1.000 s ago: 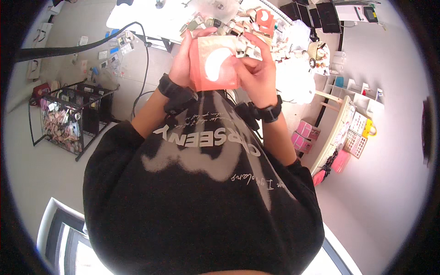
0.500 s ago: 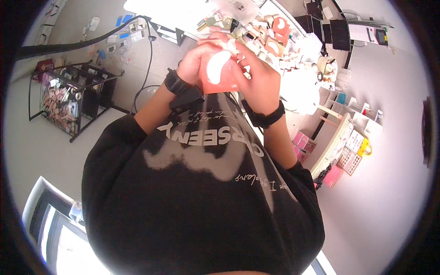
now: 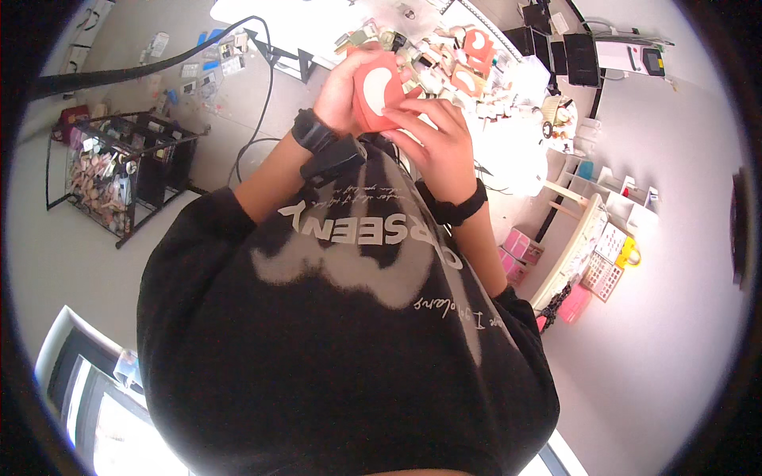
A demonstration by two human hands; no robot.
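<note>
A coral-pink flat box or packet (image 3: 371,111) with a white crescent on its face is held in front of my chest, over the near side of the table. My left hand (image 3: 336,97) is closed round its left edge, with the fingers behind it hidden. My right hand (image 3: 444,147) has its thumb and fingertips pinched at the packet's lower right corner. Black bands circle both wrists, and a small black block (image 3: 333,160) hangs beside the left one. Similar coral packets (image 3: 479,41) with crescents lie among the items beyond.
Cosmetic bottles, jars and boxes crowd the bright white table (image 3: 508,163). A black wire rack (image 3: 127,178) full of small items stands at left. A black cable (image 3: 151,75) arcs in from the left. To the right is a pale shelf unit (image 3: 571,254) with palettes beside it.
The packet has shifted slightly left and up, and its crescent looks less bright. My right hand has slid down from its upper right side to the lower right corner.
</note>
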